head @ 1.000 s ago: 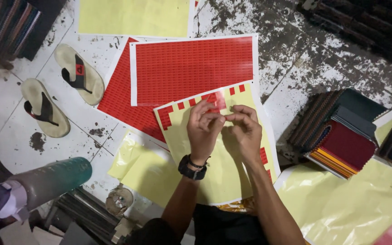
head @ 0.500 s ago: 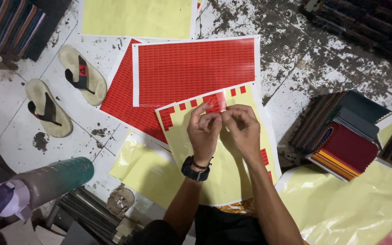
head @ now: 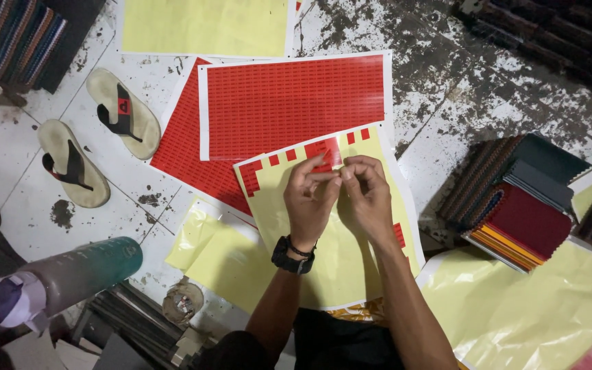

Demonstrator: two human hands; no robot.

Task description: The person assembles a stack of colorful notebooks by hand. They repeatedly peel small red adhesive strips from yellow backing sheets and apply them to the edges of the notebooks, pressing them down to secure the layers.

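While over the yellow sheet (head: 323, 253):
Left hand (head: 310, 202): pinching a red sticker (head: 325, 154).
Right hand (head: 366, 199): fingertips closed on the same sticker.
Floor (head: 447, 89): red sheets (head: 292, 103), sandals (head: 97, 137).

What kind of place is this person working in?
Probably a small sticker or printing workshop, with work done on the floor: red sticker sheets, peeled yellow backing paper, and sandals left on the stained tile floor.

Left hand (head: 310, 199) and right hand (head: 364, 195) pinch a small red sticker (head: 325, 154) above the yellow backing sheet (head: 275, 219).
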